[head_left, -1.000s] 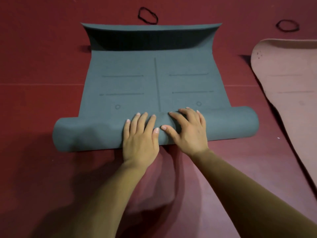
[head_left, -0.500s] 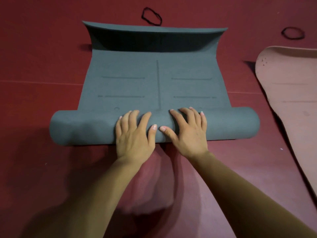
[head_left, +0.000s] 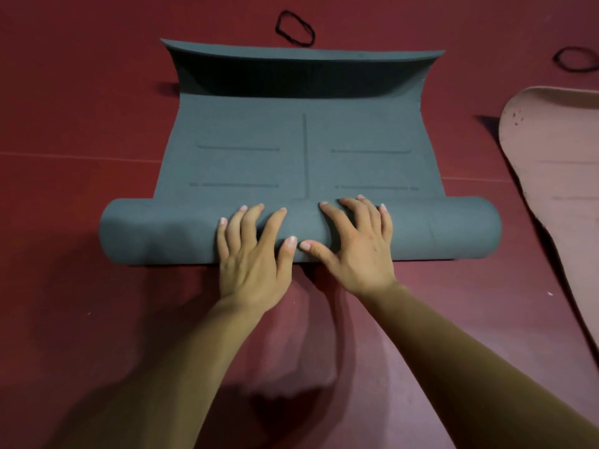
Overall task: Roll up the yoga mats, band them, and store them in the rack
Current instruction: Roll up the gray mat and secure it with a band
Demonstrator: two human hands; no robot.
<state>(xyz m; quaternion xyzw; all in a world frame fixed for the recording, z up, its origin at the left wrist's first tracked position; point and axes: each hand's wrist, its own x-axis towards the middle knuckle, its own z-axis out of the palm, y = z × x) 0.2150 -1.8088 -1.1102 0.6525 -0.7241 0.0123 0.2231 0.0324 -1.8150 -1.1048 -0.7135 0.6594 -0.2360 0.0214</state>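
On the red floor (head_left: 81, 124) the grey mat (head_left: 291, 163) lies half rolled, the roll at its 6 o'clock end. A pink mat (head_left: 557, 176) lies flat at 3 o'clock. The left hand (head_left: 256, 257) and right hand (head_left: 359, 251) press the roll with spread fingers, grasping nothing. Two black loops, probably bands, lie at 12 (head_left: 295, 27) and 2 o'clock (head_left: 575, 59).

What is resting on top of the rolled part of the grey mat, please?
The left hand and right hand press side by side on the middle of the roll, fingers spread. The roll's surface beneath the palms is covered.
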